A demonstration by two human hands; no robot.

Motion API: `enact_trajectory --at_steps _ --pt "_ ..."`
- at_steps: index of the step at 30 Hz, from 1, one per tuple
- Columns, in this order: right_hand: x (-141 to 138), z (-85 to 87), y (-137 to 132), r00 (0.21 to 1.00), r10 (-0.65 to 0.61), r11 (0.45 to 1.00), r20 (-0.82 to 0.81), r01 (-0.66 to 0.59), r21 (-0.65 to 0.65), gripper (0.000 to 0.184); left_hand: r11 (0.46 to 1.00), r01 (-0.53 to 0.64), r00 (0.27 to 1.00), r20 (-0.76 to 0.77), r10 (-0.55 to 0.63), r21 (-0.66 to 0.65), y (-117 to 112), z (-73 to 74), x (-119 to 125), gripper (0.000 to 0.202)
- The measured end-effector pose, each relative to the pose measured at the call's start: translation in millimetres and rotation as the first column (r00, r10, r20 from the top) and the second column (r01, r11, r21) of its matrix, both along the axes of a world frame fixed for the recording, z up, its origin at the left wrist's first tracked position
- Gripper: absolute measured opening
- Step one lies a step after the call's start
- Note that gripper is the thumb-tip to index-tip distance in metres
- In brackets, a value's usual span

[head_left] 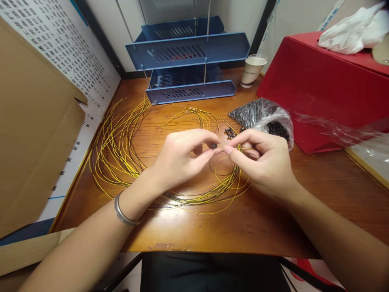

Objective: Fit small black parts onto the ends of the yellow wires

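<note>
Above the middle of the table, my left hand (190, 156) pinches a small black part (214, 146) between thumb and forefinger; its exact kind is too small to make out. Close against it, my right hand (263, 160) grips a thin yellow wire (244, 148) between thumb and forefinger. The fingertips of both hands nearly touch. Below and left of the hands lies a loose coil of yellow and black wires (118, 162). Just beyond my right fingers sit several loose black parts (230, 132), beside a clear plastic bag (261, 111) full of similar black pieces.
A blue two-tier desk rack (188, 52) stands at the back, with a paper cup (253, 71) to its right. A large red box (328, 89) topped with white tissue (354, 30) fills the right side. Cardboard (36, 129) leans at the left. The wooden table (212, 235) ends near my lap.
</note>
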State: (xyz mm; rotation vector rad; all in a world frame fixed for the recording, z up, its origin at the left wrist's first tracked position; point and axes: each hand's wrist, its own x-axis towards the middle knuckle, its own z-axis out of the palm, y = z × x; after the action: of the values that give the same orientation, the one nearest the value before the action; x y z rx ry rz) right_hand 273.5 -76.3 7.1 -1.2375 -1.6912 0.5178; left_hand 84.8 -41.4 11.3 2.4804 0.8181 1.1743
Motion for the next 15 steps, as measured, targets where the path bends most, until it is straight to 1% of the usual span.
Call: enact_trajectory --at_steps 6,15 --pt "0.6 0.7 -0.3 1.000 -0.007 1.000 0.010 0.007 0.003 0.007 1.000 -0.011 1.000 -0.025 0.011 -0.005 -1.1 -0.7 1.1 0.007" --pt "0.0 1.5 -0.6 1.000 0.009 1.000 -0.001 -0.009 -0.007 0.007 1.000 0.002 1.000 -0.023 -0.002 0.010 -0.4 -0.7 -0.1 0.006"
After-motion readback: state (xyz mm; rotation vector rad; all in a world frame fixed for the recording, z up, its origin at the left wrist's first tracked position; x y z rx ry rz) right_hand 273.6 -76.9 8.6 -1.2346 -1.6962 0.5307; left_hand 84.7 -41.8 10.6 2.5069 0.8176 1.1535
